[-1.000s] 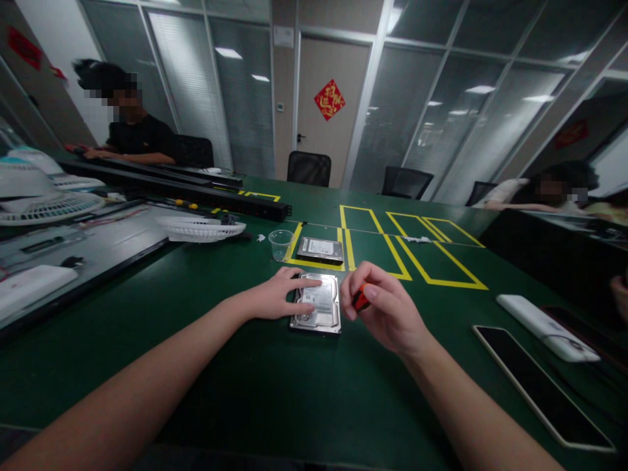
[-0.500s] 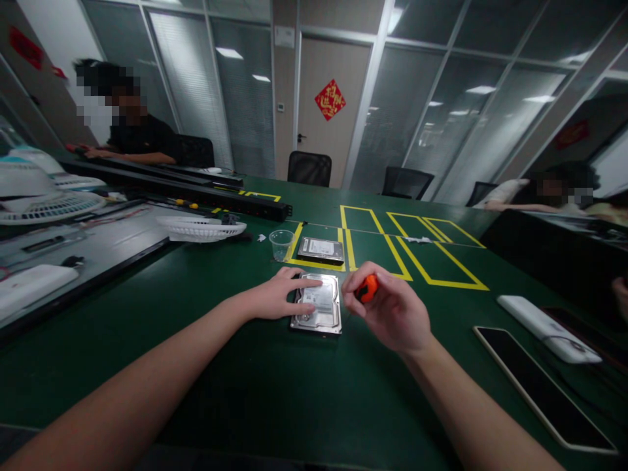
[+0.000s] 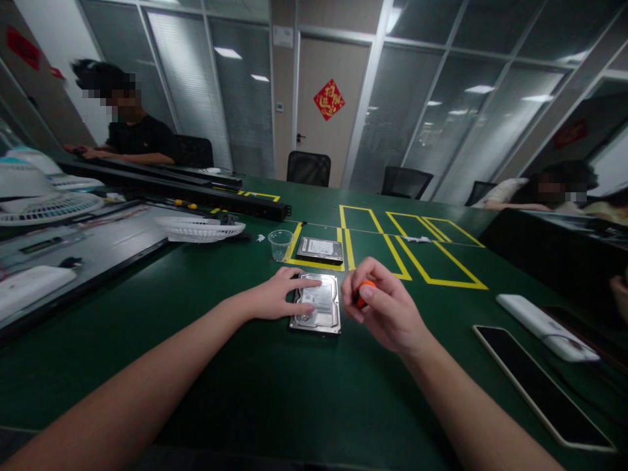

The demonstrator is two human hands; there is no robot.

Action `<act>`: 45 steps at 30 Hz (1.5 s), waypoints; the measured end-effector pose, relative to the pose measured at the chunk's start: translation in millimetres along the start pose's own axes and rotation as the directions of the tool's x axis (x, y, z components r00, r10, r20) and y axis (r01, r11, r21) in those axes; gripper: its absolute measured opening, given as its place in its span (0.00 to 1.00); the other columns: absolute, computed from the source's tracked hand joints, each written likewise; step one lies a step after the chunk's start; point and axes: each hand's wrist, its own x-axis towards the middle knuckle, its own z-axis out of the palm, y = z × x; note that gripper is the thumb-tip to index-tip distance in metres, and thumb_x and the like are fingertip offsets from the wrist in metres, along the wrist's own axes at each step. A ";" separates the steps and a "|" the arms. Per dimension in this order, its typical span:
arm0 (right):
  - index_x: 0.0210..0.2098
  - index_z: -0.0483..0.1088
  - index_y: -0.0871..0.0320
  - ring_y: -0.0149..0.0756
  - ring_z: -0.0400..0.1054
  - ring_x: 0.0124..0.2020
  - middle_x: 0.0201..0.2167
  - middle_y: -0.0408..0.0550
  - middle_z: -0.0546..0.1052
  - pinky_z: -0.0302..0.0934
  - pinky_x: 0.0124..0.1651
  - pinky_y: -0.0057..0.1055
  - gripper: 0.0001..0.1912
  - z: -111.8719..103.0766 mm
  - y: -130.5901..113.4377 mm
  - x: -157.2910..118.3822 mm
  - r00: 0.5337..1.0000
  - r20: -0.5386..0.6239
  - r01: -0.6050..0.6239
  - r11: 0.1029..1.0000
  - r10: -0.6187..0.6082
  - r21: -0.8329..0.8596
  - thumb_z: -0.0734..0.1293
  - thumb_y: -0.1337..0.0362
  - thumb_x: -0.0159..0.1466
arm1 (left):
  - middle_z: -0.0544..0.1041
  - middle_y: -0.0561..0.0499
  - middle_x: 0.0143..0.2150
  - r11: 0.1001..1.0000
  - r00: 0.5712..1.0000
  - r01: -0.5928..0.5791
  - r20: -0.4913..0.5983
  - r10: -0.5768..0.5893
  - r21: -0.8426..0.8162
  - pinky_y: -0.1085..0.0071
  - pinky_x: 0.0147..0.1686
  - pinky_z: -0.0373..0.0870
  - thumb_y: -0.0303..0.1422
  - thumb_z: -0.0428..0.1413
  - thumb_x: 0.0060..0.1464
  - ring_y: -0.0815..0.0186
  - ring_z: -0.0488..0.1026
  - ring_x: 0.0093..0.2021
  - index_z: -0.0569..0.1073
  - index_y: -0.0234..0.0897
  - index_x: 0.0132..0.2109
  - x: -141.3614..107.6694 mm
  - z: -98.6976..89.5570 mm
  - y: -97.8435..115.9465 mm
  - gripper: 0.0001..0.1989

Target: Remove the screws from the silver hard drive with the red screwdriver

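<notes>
A silver hard drive (image 3: 326,307) lies flat on the green table in front of me. My left hand (image 3: 279,293) rests on its left side, fingers spread and thumb apart, touching its top cover. Just right of the drive, my right hand (image 3: 385,304) is closed round a screwdriver with an orange-and-black handle (image 3: 366,292). Only part of that handle shows; its shaft is hidden by my fingers. Behind sits a second hard drive (image 3: 320,249), inside a yellow taped frame. A clear plastic cup (image 3: 281,246) stands to its left.
Yellow tape rectangles (image 3: 454,265) mark the table at right. A phone-like dark slab (image 3: 542,386) and a white power strip (image 3: 547,327) lie on the right. At left are white fan parts (image 3: 201,229) and a long black bar (image 3: 235,199). People sit at the far left and right.
My right hand has turned slightly round the handle, so less of the orange end shows. My left hand and both drives stay in place.
</notes>
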 end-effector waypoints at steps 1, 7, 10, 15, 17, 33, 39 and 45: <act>0.36 0.65 0.55 0.28 0.60 0.23 0.30 0.43 0.73 0.51 0.26 0.28 0.08 0.0 0.0 -0.1 1.000 -0.006 -0.002 1.000 0.002 -0.007 0.70 0.61 0.66 | 0.55 0.49 0.71 1.000 1.000 0.003 0.002 -0.003 0.000 0.45 0.65 0.55 0.62 0.54 0.58 0.43 0.53 0.69 0.60 0.63 0.69 -0.1 -0.2 0.1 0.35; 0.38 0.70 0.56 0.31 0.59 0.26 0.28 0.45 0.73 0.50 0.28 0.30 0.06 -1.0 -1.1 -0.8 0.999 -0.042 -0.013 0.998 0.010 -0.053 0.68 0.60 0.67 | 0.54 0.49 0.72 1.000 1.000 0.009 0.004 -0.009 -0.001 0.44 0.66 0.55 0.61 0.54 0.58 0.43 0.53 0.70 0.60 0.64 0.69 -0.3 -0.3 -0.4 0.35; 0.39 0.71 0.57 0.31 0.60 0.25 0.28 0.46 0.73 0.52 0.29 0.32 0.09 -2.0 -1.5 -0.5 1.000 -0.030 -0.005 1.000 0.005 -0.012 0.64 0.59 0.69 | 0.54 0.50 0.72 1.000 1.000 0.000 0.002 0.000 -0.007 0.44 0.66 0.54 0.61 0.54 0.58 0.43 0.53 0.70 0.60 0.64 0.69 -0.3 -0.4 -0.3 0.35; 0.37 0.72 0.58 0.31 0.60 0.25 0.26 0.46 0.73 0.53 0.31 0.32 0.11 -1.9 -0.3 0.1 0.999 -0.043 -0.015 1.000 0.015 -0.003 0.61 0.60 0.71 | 0.54 0.50 0.72 1.000 1.000 0.003 0.008 -0.003 -0.003 0.45 0.66 0.54 0.61 0.55 0.58 0.44 0.52 0.70 0.60 0.63 0.69 0.2 -0.5 -0.5 0.35; 0.36 0.72 0.58 0.31 0.60 0.25 0.25 0.46 0.72 0.53 0.31 0.32 0.12 -1.3 0.5 0.4 0.999 -0.048 -0.008 1.000 0.007 -0.014 0.61 0.59 0.71 | 0.54 0.50 0.72 1.000 1.000 0.006 0.008 -0.006 -0.001 0.45 0.66 0.54 0.61 0.55 0.57 0.44 0.53 0.70 0.60 0.63 0.69 0.4 -0.3 -0.7 0.35; 0.36 0.71 0.56 0.31 0.61 0.26 0.28 0.45 0.73 0.52 0.29 0.31 0.06 -0.2 -0.7 0.2 0.998 -0.066 -0.008 0.999 0.006 -0.038 0.66 0.61 0.68 | 0.54 0.50 0.72 1.000 1.000 0.021 0.012 -0.021 -0.009 0.44 0.65 0.55 0.61 0.54 0.58 0.42 0.52 0.70 0.61 0.64 0.69 -0.3 -1.2 1.3 0.35; 0.34 0.68 0.55 0.29 0.61 0.24 0.28 0.44 0.72 0.51 0.28 0.31 0.06 1.2 0.5 0.5 0.997 -0.068 0.029 0.998 -0.032 -0.052 0.67 0.63 0.68 | 0.54 0.49 0.72 1.000 1.000 0.007 0.009 -0.007 0.000 0.44 0.65 0.55 0.60 0.55 0.58 0.43 0.52 0.70 0.60 0.64 0.69 -0.3 -0.6 0.8 0.35; 0.38 0.73 0.57 0.30 0.59 0.24 0.27 0.46 0.73 0.50 0.28 0.32 0.12 -0.3 -0.8 0.4 0.998 -0.053 0.021 0.999 -0.022 -0.026 0.61 0.59 0.71 | 0.55 0.48 0.71 1.000 1.000 0.005 0.009 -0.005 0.007 0.44 0.65 0.55 0.62 0.54 0.58 0.43 0.53 0.70 0.60 0.64 0.69 0.0 -0.9 1.8 0.35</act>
